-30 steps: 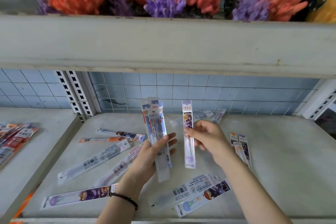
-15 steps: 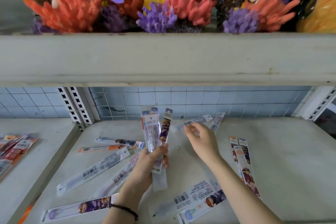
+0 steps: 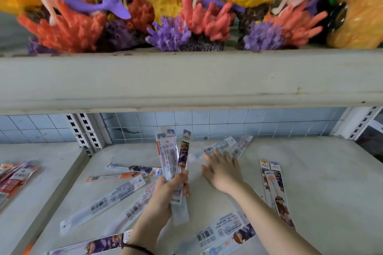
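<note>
text: none legible | barcode: on shelf packet (image 3: pixel 226 232) | print on held packets (image 3: pixel 172 157): too blurred

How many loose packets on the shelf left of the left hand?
5: dark packet at back, orange packet before it, white packet and pinkish packet mid-shelf, purple packet at the front edge. More may hide under the left hand.

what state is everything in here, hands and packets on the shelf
left hand, grips the bundle of packets near its lower end
bundle of packets, held upright, fanned at the top
right hand, fingers straight, palm down, reaching for the back packet
back packet, lying flat, contact with the fingers unclear
loose packets, lying flat, scattered on the shelf
coral ornaments, standing on the upper shelf
</note>
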Demonstrator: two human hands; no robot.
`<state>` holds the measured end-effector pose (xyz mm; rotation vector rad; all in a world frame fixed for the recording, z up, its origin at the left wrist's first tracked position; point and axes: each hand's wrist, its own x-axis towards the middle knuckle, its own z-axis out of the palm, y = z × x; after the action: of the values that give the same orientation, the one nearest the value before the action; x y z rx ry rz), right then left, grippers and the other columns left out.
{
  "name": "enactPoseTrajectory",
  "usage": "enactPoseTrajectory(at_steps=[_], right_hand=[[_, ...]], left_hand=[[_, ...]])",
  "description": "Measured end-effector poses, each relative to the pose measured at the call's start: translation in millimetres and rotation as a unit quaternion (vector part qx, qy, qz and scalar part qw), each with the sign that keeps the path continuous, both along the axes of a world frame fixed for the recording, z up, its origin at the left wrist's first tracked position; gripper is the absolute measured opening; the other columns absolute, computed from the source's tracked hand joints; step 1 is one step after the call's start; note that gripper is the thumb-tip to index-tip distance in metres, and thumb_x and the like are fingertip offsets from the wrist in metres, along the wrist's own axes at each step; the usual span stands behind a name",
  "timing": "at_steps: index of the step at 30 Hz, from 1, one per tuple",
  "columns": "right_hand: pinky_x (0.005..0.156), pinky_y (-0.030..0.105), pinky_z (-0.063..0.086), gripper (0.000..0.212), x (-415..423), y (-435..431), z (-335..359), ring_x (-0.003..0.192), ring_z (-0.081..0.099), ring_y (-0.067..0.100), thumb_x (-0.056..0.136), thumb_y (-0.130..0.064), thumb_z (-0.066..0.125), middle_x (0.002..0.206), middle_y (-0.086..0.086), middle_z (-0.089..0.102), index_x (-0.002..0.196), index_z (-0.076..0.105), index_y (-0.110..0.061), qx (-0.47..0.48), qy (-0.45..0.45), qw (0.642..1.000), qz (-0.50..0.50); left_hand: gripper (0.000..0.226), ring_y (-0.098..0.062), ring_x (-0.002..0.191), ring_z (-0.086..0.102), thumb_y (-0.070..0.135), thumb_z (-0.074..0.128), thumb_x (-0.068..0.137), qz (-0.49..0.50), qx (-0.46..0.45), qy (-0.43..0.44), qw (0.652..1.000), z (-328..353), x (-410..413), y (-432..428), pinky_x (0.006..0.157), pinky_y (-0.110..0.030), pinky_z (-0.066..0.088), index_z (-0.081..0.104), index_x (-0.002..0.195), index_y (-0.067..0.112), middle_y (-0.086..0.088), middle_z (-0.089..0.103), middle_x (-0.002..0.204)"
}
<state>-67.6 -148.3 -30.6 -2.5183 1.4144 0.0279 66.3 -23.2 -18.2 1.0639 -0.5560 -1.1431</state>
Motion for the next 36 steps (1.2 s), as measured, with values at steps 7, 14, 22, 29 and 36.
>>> enactPoseTrajectory(at_steps=[7, 14, 22, 29, 36], right_hand=[[0.09, 0.025, 0.044, 0.033, -21.9, 26.1, 7.3, 0.103, 0.054, 0.011, 0.096, -0.038, 0.044, 0.114, -0.009, 0.055, 0.111, 0.065, -0.018, 0.023, -0.19, 0.981, 0.033], [0.07, 0.023, 0.048, 0.016, -38.5, 30.2, 8.7, 0.082, 0.062, 0.013, 0.09, -0.026, 0.06, 0.088, -0.001, 0.069, 0.092, 0.071, -0.014, -0.04, -0.372, 0.922, -0.102], [0.103, 0.04, 0.033, 0.099, -13.3, 21.1, 12.0, 0.127, 0.038, 0.029, 0.072, -0.086, 0.034, 0.14, 0.007, 0.044, 0.145, 0.028, -0.018, -0.06, -0.098, 0.978, -0.176], [0.095, 0.04, 0.031, 0.082, -11.4, 17.3, 7.1, 0.123, 0.04, 0.023, 0.072, -0.083, 0.042, 0.131, -0.005, 0.048, 0.132, 0.047, -0.026, -0.051, -0.074, 0.992, -0.087], [0.091, 0.036, 0.043, 0.022, -27.4, 14.2, 15.2, 0.102, 0.061, 0.011, 0.077, -0.04, 0.071, 0.101, -0.016, 0.069, 0.097, 0.072, -0.033, 0.006, -0.23, 0.971, -0.065]], left_hand=[[0.02, -0.016, 0.041, 0.044, 0.003, 0.067, 0.078, 0.031, 0.002, 0.021, 0.999, 3.8, -0.1, 2.3, 0.042, -0.027, 0.044, 0.05, 0.088, 0.005, -0.007, 0.049, 0.061], [0.015, -0.015, 0.042, 0.043, -0.003, 0.063, 0.084, 0.03, 0.005, 0.016, 0.999, 7.3, -3.3, 3.0, 0.043, -0.027, 0.043, 0.052, 0.088, 0.006, -0.005, 0.05, 0.059], [0.012, -0.015, 0.041, 0.044, -0.004, 0.054, 0.089, 0.043, 0.016, 0.023, 0.999, 10.4, -5.3, 2.7, 0.043, -0.026, 0.043, 0.052, 0.083, 0.006, -0.007, 0.049, 0.06], [0.013, -0.016, 0.041, 0.044, -0.004, 0.055, 0.089, 0.056, 0.021, 0.03, 0.998, 12.1, -5.3, 3.1, 0.043, -0.026, 0.044, 0.053, 0.081, 0.007, -0.005, 0.05, 0.057], [0.01, -0.016, 0.043, 0.045, -0.001, 0.057, 0.088, 0.05, 0.026, 0.015, 0.998, 12.2, -5.4, 4.9, 0.045, -0.027, 0.045, 0.052, 0.087, 0.007, -0.005, 0.052, 0.059]])
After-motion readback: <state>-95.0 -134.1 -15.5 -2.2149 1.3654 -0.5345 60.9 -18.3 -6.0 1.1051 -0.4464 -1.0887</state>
